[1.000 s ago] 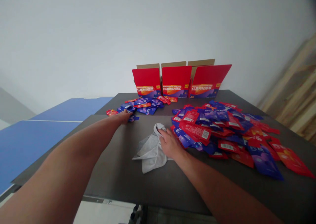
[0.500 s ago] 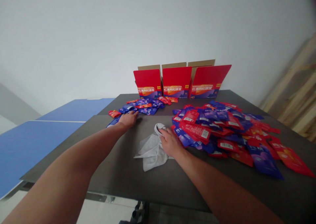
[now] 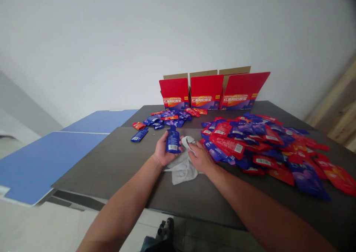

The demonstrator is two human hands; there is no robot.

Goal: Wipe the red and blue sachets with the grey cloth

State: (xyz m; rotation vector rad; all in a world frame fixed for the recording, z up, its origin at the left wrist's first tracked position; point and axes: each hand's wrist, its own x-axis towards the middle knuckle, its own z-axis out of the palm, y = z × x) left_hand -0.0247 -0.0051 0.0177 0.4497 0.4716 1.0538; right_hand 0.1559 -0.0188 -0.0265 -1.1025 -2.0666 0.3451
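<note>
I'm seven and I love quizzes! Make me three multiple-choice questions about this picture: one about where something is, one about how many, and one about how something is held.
1. Where is the soft gray cloth?
A. Inside a box
B. On the dark flat table
C. On the floor

2. How many open cardboard boxes with red flaps stand at the back?
A. Two
B. Three
C. Five

3. How is the shiny blue foil pouch in the left hand held?
A. Upright on the palm
B. Crushed in a fist
C. Pinched by one corner

Answers:
1. B: it lies on the tabletop, with the right hand on it.
2. B: three stand side by side.
3. A: it stands upright on the palm, barcode showing.
</note>
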